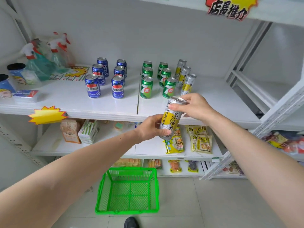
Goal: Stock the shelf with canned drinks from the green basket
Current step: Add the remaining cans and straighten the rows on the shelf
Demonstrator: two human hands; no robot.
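A tall silver and yellow can (172,117) is held in the air just before the front edge of the white shelf (69,102). My left hand (151,127) grips its lower part and my right hand (194,105) pinches its top rim. On the shelf stand two rows of blue cola cans (93,86), two rows of green soda cans (146,87) and a row of three tall silver and yellow cans (187,83). The green basket (128,191) sits on the floor below with nothing in it.
Spray bottles (39,63), tubs and a flat pack crowd the shelf's left end. A yellow starburst tag (47,115) hangs on its front edge. Snack packets (200,140) fill the lower shelves. Bare shelf surface lies right of the tall cans. A white rack (271,96) stands at right.
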